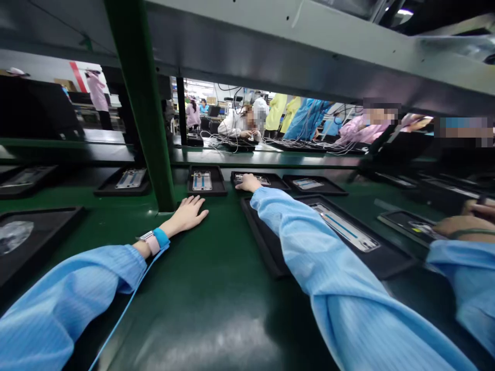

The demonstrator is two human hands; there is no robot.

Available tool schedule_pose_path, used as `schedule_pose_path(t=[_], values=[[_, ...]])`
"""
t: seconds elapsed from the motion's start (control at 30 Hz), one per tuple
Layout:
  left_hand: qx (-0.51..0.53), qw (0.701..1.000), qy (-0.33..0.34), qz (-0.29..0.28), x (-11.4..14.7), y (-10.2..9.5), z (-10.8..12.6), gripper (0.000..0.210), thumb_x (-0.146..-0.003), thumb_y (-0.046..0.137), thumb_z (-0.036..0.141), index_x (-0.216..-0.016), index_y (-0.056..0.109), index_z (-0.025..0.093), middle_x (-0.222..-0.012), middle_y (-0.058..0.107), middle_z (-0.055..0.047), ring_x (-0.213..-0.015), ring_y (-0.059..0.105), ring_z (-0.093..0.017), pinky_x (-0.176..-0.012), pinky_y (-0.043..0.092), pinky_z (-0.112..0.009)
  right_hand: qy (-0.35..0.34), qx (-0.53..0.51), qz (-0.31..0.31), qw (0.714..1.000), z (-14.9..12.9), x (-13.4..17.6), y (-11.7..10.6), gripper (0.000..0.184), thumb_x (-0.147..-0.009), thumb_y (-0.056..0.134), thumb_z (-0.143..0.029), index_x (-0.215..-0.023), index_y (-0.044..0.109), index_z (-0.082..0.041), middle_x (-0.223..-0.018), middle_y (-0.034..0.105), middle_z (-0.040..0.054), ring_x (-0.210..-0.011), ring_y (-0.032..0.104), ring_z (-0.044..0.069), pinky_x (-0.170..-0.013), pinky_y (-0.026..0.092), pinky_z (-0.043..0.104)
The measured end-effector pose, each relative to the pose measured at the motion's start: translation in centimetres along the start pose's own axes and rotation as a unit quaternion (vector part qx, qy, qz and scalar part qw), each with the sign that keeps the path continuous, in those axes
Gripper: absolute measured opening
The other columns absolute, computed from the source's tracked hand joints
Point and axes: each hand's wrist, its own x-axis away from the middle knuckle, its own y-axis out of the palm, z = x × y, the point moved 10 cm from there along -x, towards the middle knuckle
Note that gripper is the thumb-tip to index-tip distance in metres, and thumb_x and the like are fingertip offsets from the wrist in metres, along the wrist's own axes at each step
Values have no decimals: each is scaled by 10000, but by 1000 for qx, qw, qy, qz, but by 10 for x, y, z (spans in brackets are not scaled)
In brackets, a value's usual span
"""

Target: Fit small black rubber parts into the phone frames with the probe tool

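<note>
My left hand (187, 214) lies flat on the green work surface (216, 268), fingers a little spread and holding nothing. Around that wrist are a watch and a blue wrist band with a cord. Stretched far forward, my right hand (249, 182) bends its fingers over the left end of a small black tray (276, 181), seemingly gripping its rim; part of the grip is hidden. A silvery phone frame lies in this tray, partly behind the hand. Under my right forearm is a larger black tray (270, 247) with a phone frame (348, 226) bearing a blue strip.
More black trays with phone frames line the back, including a left tray (207, 188) and a right tray (332, 189). A green post (145, 103) rises beside my left hand. A grey shelf beam (270, 46) hangs overhead. A co-worker's hand (460, 226) works at right.
</note>
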Motion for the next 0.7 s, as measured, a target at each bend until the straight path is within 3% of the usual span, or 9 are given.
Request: schedule_pose_path(t=[0.13, 0.23, 0.33, 0.43, 0.57, 0.63, 0.7], values=[[19, 1000, -1, 0, -2, 4, -4, 556, -871, 382, 462, -1284, 442, 96, -1409, 398, -188, -1323, 320, -358, -1083, 255, -513, 14, -1, -5, 1000, -4, -6, 22, 327, -896, 532, -322, -1167, 539, -139, -1182, 542, 108, -1021, 561, 204, -861, 491, 402], [43, 999, 3, 10, -4, 6, -6, 560, -873, 389, 454, -1286, 430, 79, -1410, 390, -194, -1333, 301, -340, -1098, 233, -495, 5, -8, 4, 1000, -5, -4, 24, 316, -893, 537, -323, -1146, 547, -133, -1152, 556, 100, -996, 569, 195, -844, 495, 395], [77, 997, 8, 24, -6, 5, -8, 556, -863, 425, 440, -1268, 442, 60, -1385, 411, -209, -1325, 304, -337, -1105, 223, -487, -20, -18, 30, 999, -6, 5, 5, 288, -857, 576, -308, -1060, 581, -103, -1102, 573, 117, -971, 571, 206, -837, 481, 374], [123, 992, 8, 42, -7, 2, -9, 509, -847, 480, 406, -1224, 479, 64, -1348, 448, -204, -1308, 319, -329, -1110, 215, -482, -63, -33, 73, 995, -13, 21, -30, 237, -807, 588, -264, -945, 605, -71, -1048, 576, 161, -954, 562, 240, -833, 446, 336], [208, 975, -13, 75, -7, -8, -15, 354, -855, 527, 315, -1137, 543, 102, -1248, 531, -155, -1270, 369, -291, -1099, 256, -466, -141, -52, 106, 983, -31, 68, -70, 115, -740, 592, -207, -808, 589, -114, -931, 580, 105, -875, 548, 205, -792, 429, 286], [263, 960, -39, 92, -7, -13, -23, 297, -876, 538, 306, -1109, 559, 123, -1196, 557, -122, -1210, 440, -270, -1053, 322, -486, -199, -75, 118, 970, -43, 109, -81, 58, -709, 595, -184, -737, 563, -146, -872, 569, 71, -820, 538, 178, -742, 432, 260], [326, 936, -75, 106, -7, -18, -34, 293, -888, 547, 333, -1107, 561, 138, -1168, 564, -92, -1117, 516, -251, -970, 411, -485, -296, -122, 140, 937, -57, 166, -89, 39, -698, 577, -173, -707, 540, -167, -831, 554, 59, -762, 529, 164, -677, 434, 253]])
